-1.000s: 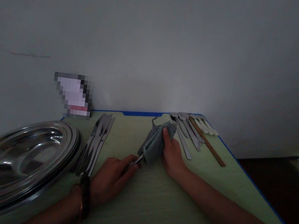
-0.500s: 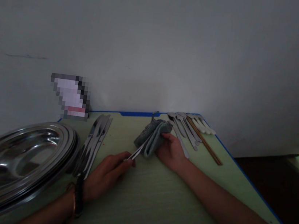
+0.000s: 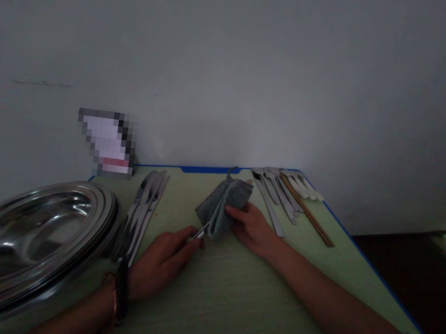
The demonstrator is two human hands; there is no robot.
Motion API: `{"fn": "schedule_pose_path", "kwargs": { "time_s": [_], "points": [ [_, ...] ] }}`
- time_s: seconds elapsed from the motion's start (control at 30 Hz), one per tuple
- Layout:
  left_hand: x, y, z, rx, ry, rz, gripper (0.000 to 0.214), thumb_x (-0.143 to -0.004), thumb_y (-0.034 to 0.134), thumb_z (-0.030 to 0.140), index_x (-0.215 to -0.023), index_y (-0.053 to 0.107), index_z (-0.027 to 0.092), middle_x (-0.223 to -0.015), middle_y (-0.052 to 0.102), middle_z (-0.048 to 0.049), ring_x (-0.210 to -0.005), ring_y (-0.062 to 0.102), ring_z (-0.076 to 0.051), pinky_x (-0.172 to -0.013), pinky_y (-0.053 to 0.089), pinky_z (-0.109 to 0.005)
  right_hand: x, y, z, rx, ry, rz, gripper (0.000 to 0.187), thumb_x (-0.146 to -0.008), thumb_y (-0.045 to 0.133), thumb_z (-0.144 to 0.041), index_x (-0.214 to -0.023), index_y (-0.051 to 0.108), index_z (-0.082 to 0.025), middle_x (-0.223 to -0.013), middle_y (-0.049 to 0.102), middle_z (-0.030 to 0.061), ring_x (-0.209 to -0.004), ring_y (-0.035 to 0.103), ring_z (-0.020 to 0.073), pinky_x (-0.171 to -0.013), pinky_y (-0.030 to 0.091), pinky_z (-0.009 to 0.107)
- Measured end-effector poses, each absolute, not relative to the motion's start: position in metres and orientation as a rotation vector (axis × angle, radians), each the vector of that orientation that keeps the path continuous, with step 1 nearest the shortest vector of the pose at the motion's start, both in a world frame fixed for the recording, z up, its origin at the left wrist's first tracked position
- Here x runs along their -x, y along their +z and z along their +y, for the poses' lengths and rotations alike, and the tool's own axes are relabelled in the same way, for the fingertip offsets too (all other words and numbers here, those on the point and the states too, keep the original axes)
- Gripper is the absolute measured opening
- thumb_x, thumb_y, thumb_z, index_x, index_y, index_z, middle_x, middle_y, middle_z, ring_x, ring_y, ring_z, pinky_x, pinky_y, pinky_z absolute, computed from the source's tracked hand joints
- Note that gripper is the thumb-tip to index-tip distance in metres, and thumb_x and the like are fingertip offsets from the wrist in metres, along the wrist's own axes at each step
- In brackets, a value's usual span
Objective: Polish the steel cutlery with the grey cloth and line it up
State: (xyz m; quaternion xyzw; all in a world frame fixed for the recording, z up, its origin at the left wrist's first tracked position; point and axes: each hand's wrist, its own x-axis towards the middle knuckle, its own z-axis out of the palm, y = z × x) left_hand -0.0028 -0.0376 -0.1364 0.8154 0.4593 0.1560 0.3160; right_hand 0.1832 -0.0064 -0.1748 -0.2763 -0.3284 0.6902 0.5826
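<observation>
My left hand (image 3: pixel 161 260) pinches the handle end of a metal utensil (image 3: pixel 200 233) whose far part is buried in a folded grey cloth (image 3: pixel 224 206). My right hand (image 3: pixel 254 228) is closed around that cloth, thumb on top, squeezing it over the utensil just above the pale green tabletop (image 3: pixel 230 299). Which kind of utensil it is stays hidden by the cloth.
A row of knives (image 3: pixel 143 208) lies left of my hands, beside a stack of steel plates (image 3: pixel 23 245) at the left edge. Spoons and forks (image 3: pixel 277 193) with brown chopsticks (image 3: pixel 307 211) lie at the back right. A white wall stands close behind the blue-edged table.
The cloth in my right hand has slid back along the utensil toward my left hand, covering most of the shaft that showed half a second ago. Both hands shifted slightly left.
</observation>
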Motion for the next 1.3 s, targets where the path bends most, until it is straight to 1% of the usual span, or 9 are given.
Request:
{"fn": "schedule_pose_path", "kwargs": {
  "time_s": [0.23, 0.33, 0.43, 0.57, 0.67, 0.77, 0.93, 1.1, 1.3],
  "points": [
    [0.002, -0.137, -0.034, -2.198, 0.329, 1.161, 0.034, -0.09, 0.029, 0.038, -0.085, 0.056, 0.019, -0.067, 0.06, 0.0006, -0.059, 0.055, -0.015, -0.059, 0.041, -0.024, -0.178, -0.178, -0.005, 0.74, 1.486, -0.761, 0.026, -0.062, 0.071, -0.026, -0.085, 0.063, -0.018, -0.09, 0.069, 0.0028, -0.085, 0.064, 0.0176, -0.086, 0.046, 0.036],
    [0.0, -0.138, -0.035, -2.273, 0.303, 1.202, 0.036, -0.088, 0.034, 0.046, -0.081, 0.056, 0.018, -0.065, 0.06, -0.0001, -0.057, 0.055, -0.016, -0.054, 0.038, -0.024, -0.177, -0.177, -0.009, 0.858, 1.357, -0.857, 0.027, -0.063, 0.071, -0.029, -0.087, 0.064, -0.019, -0.094, 0.069, 0.0038, -0.087, 0.063, 0.0184, -0.087, 0.045, 0.037],
    [-0.004, -0.139, -0.038, -2.325, 0.233, 1.29, 0.044, -0.085, 0.035, 0.054, -0.073, 0.056, 0.017, -0.06, 0.059, -0.0012, -0.054, 0.054, -0.017, -0.049, 0.034, -0.023, -0.176, -0.173, -0.013, 0.958, 1.285, -0.974, 0.029, -0.061, 0.072, -0.031, -0.087, 0.065, -0.019, -0.092, 0.069, 0.0041, -0.086, 0.063, 0.0197, -0.082, 0.048, 0.037],
    [-0.008, -0.14, -0.039, -2.293, 0.195, 1.427, 0.051, -0.09, 0.025, 0.049, -0.062, 0.054, 0.018, -0.054, 0.057, -0.0018, -0.05, 0.054, -0.017, -0.048, 0.031, -0.024, -0.175, -0.171, -0.016, 0.945, 1.321, -0.943, 0.028, -0.06, 0.074, -0.03, -0.085, 0.065, -0.021, -0.089, 0.069, 0.0026, -0.082, 0.063, 0.0192, -0.078, 0.049, 0.035],
    [-0.009, -0.14, -0.039, -2.255, 0.225, 1.419, 0.051, -0.092, 0.02, 0.042, -0.058, 0.05, 0.019, -0.053, 0.055, -0.0011, -0.05, 0.052, -0.016, -0.05, 0.033, -0.024, -0.175, -0.172, -0.013, 0.822, 1.445, -0.741, 0.023, -0.066, 0.068, -0.034, -0.085, 0.064, -0.021, -0.087, 0.069, 0.0015, -0.083, 0.063, 0.0187, -0.077, 0.05, 0.035],
    [-0.008, -0.139, -0.039, -2.221, 0.262, 1.394, 0.049, -0.092, 0.02, 0.04, -0.059, 0.049, 0.02, -0.054, 0.055, 0.0, -0.051, 0.052, -0.015, -0.05, 0.032, -0.024, -0.177, -0.172, -0.009, 0.712, 1.544, -0.542, 0.018, -0.069, 0.064, -0.032, -0.084, 0.064, -0.021, -0.085, 0.069, 0.0006, -0.087, 0.062, 0.019, -0.078, 0.05, 0.035],
    [-0.006, -0.137, -0.041, -2.222, 0.263, 1.346, 0.045, -0.091, 0.022, 0.039, -0.061, 0.05, 0.019, -0.053, 0.052, 0.0014, -0.05, 0.05, -0.015, -0.05, 0.03, -0.023, -0.178, -0.171, -0.008, 0.728, 1.52, -0.566, 0.022, -0.064, 0.07, -0.03, -0.082, 0.064, -0.02, -0.085, 0.069, 0.002, -0.088, 0.062, 0.0192, -0.08, 0.048, 0.035],
    [-0.005, -0.139, -0.04, -2.273, 0.217, 1.314, 0.045, -0.087, 0.029, 0.048, -0.061, 0.051, 0.019, -0.051, 0.05, 0.0015, -0.049, 0.049, -0.015, -0.049, 0.03, -0.023, -0.177, -0.172, -0.009, 0.741, 1.51, -0.62, 0.024, -0.064, 0.072, -0.032, -0.083, 0.065, -0.019, -0.085, 0.069, 0.0023, -0.083, 0.062, 0.0186, -0.078, 0.049, 0.035],
    [-0.006, -0.143, -0.041, -2.17, 0.298, 1.38, 0.05, -0.091, 0.022, 0.043, -0.056, 0.048, 0.019, -0.049, 0.048, 0.0025, -0.047, 0.048, -0.013, -0.051, 0.03, -0.023, -0.177, -0.171, -0.01, 0.703, 1.561, -0.651, 0.022, -0.064, 0.072, -0.031, -0.082, 0.066, -0.02, -0.082, 0.069, 0.0017, -0.087, 0.062, 0.0194, -0.078, 0.048, 0.035]
  ]
}}
